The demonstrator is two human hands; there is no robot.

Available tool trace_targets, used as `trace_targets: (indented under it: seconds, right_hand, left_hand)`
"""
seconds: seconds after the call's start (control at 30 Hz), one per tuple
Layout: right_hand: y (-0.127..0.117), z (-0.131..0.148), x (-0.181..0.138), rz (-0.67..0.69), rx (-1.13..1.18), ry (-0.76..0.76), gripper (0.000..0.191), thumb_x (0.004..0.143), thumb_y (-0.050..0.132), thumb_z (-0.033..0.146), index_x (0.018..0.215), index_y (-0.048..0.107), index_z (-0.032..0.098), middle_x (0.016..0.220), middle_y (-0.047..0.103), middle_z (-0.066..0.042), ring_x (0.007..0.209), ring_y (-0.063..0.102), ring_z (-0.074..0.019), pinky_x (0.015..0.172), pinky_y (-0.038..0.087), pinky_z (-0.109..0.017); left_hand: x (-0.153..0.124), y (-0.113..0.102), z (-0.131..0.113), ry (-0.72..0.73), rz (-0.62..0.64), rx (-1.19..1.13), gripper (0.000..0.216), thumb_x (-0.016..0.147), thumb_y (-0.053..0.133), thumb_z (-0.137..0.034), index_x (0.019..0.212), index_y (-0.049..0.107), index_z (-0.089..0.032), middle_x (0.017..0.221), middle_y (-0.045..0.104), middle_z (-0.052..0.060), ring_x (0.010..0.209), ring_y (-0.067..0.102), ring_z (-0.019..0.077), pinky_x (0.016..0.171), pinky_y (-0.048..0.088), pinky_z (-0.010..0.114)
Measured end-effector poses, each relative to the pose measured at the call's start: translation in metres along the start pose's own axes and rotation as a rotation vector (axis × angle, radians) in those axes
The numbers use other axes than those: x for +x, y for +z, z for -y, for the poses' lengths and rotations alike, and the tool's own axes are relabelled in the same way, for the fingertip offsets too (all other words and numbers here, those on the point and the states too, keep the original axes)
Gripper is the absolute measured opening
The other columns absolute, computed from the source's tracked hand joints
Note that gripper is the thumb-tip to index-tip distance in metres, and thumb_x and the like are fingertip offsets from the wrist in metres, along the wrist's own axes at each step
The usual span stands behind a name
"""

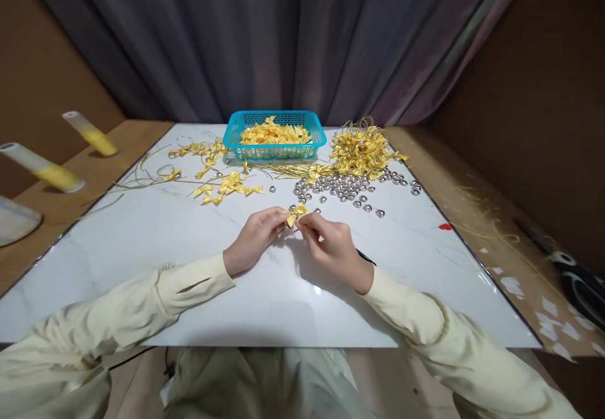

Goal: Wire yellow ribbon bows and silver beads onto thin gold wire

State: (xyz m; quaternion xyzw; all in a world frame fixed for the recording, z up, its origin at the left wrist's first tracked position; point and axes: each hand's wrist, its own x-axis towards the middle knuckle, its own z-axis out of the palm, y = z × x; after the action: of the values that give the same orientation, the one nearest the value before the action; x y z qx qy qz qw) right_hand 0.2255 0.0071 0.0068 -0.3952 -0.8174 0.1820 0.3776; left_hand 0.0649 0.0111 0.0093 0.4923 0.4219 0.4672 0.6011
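Over the middle of the white tabletop, my two hands meet at a yellow ribbon bow. My left hand pinches the bow's left side between thumb and fingers. From the other side, my right hand is closed with its fingertips at the bow's right edge; any thin cord between them is too small to make out. Just beyond the hands lie loose silver heart-shaped beads and a scatter of yellow bows. A thin black tool shows partly behind my right wrist.
A turquoise basket of bows stands at the back. Right of it is a heap of bows with gold cords. Ribbon-wound tubes stand on the left. Black-handled scissors and paper scraps lie on the right ledge.
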Motion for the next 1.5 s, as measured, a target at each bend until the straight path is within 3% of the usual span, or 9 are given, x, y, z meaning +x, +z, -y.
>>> trace_targets:
  seconds: [0.33,0.43,0.57,0.67,0.77,1.13,1.27,1.5]
  right_hand:
    - [-0.014,0.003,0.006,0.022,0.18,0.063,0.011,0.081,0.051,0.017,0.071,0.056,0.017,0.056,0.058,0.0,0.05,0.052,-0.0102,0.053,0.04,-0.021]
    - [-0.02,0.005,0.01,-0.034,0.309,0.13,0.014,0.081,0.055,0.019,0.067,0.058,0.017,0.056,0.057,0.001,0.052,0.053,-0.0105,0.058,0.043,-0.023]
    - [-0.024,0.003,0.016,-0.106,0.483,0.219,0.01,0.076,0.063,0.024,0.068,0.063,0.018,0.076,0.058,-0.003,0.072,0.055,-0.0129,0.063,0.045,-0.025]
    - [-0.024,0.0,0.018,-0.023,0.608,0.267,0.013,0.072,0.068,0.03,0.067,0.066,0.018,0.091,0.056,-0.006,0.084,0.055,-0.0154,0.064,0.046,-0.026]
    - [-0.023,-0.002,0.019,0.077,0.695,0.287,0.016,0.072,0.069,0.031,0.066,0.066,0.017,0.087,0.058,-0.006,0.082,0.055,-0.0153,0.064,0.046,-0.027]
    - [-0.023,-0.006,0.018,0.075,0.628,0.202,0.011,0.074,0.068,0.024,0.065,0.066,0.018,0.075,0.062,-0.003,0.073,0.057,-0.0141,0.069,0.045,-0.028]
    - [-0.022,-0.006,0.017,0.067,0.608,0.191,0.011,0.074,0.067,0.024,0.065,0.066,0.018,0.074,0.062,-0.003,0.072,0.057,-0.0141,0.069,0.045,-0.029]
    - [-0.022,-0.006,0.017,0.094,0.653,0.226,0.012,0.073,0.068,0.023,0.064,0.066,0.016,0.073,0.061,-0.003,0.069,0.056,-0.0133,0.064,0.045,-0.028]
  left_hand:
    - [0.002,-0.005,0.005,0.008,-0.001,0.052,0.024,0.078,0.054,-0.035,0.063,0.053,-0.015,0.06,0.042,-0.002,0.057,0.039,0.0098,0.056,0.034,0.023]
    - [0.001,-0.007,0.006,0.009,0.02,0.071,0.024,0.079,0.054,-0.034,0.064,0.053,-0.015,0.062,0.043,-0.002,0.058,0.04,0.0097,0.057,0.034,0.023]
    - [-0.001,-0.008,0.006,0.017,0.059,0.124,0.024,0.079,0.053,-0.035,0.068,0.055,-0.014,0.063,0.045,-0.002,0.058,0.04,0.0098,0.057,0.034,0.023]
    - [-0.003,-0.007,0.003,0.025,0.1,0.167,0.026,0.08,0.052,-0.037,0.069,0.054,-0.014,0.064,0.047,-0.001,0.06,0.042,0.0103,0.058,0.033,0.023]
    - [-0.005,-0.006,0.0,0.03,0.138,0.2,0.026,0.08,0.05,-0.036,0.068,0.054,-0.013,0.066,0.05,-0.001,0.063,0.043,0.0109,0.06,0.034,0.023]
    - [-0.002,-0.008,-0.003,0.035,0.174,0.254,0.029,0.081,0.046,-0.035,0.063,0.056,-0.013,0.061,0.049,0.0,0.06,0.039,0.011,0.058,0.033,0.023]
    - [-0.003,-0.008,-0.005,0.057,0.234,0.28,0.035,0.085,0.04,-0.033,0.063,0.059,-0.013,0.064,0.057,0.002,0.062,0.043,0.0118,0.062,0.036,0.023]
    - [-0.008,-0.009,-0.005,0.112,0.263,0.364,0.024,0.082,0.053,-0.033,0.07,0.057,-0.013,0.068,0.057,0.001,0.067,0.051,0.0129,0.066,0.039,0.024]
